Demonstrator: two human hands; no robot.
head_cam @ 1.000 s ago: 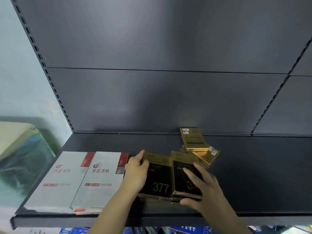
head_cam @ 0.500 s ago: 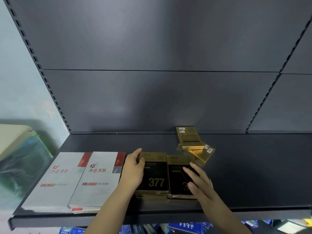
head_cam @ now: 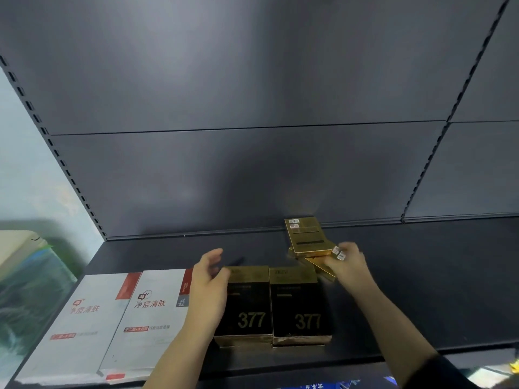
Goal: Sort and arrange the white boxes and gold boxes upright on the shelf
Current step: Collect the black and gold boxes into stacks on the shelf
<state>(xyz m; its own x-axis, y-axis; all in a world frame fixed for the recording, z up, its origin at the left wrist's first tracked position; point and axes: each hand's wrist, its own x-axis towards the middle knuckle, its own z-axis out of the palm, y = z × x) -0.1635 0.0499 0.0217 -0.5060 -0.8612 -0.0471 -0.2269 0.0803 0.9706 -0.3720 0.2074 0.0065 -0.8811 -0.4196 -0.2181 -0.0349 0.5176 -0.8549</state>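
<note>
Both 377 boxes at the front of the shelf (head_cam: 421, 290) carry "377" in big gold numerals on a black panel. A gold band with small lettering too fine to read crosses the top of each. The left 377 box (head_cam: 247, 307) and the right 377 box (head_cam: 300, 307) sit touching, side by side. From here I cannot tell whether they stand or lie flat.

To their left, the left white box (head_cam: 84, 318) and the right white box (head_cam: 148, 313) lie flat. They are matte card, each with a red corner stripe and "净痘清肤" in red.

The left hand (head_cam: 209, 282) hovers at the left 377 box's left edge. Its fingers are loose and spread, holding nothing.

Behind, by the back panel (head_cam: 252, 178), a shiny top gold box (head_cam: 307, 234) with white barcode stickers lies flat. It rests across a lower gold box (head_cam: 321, 268) skewed beneath it.

The right hand (head_cam: 351, 262) is at that lower box's stickered end, fingers curled there. It is blurred, so I cannot tell whether they have closed on the box.

The shelf is smooth dark grey metal.
</note>
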